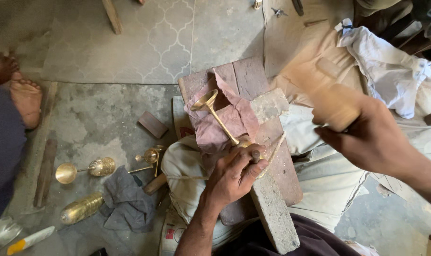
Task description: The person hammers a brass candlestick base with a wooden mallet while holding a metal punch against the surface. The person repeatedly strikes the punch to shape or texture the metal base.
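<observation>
L hand (234, 173) gripped a small punch tool (255, 155) w/ fingers closed, pressed on brass goblet (214, 115) lying on pink cloth (234, 118) atop wooden block (253, 80). R hand (372, 137) fist-closed on blurred wooden mallet (327, 102), raised beside block. Other brass pcs (85, 169) on floor (102, 114).

Two bare forearms, no sleeves, no gloves.
Left hand (234, 173) and right hand (367, 135): no rings, watch or bands showing; right one motion-blurred at upper right. Dark maroon garment (315, 237) over lap, bottom centre of frame.
</observation>
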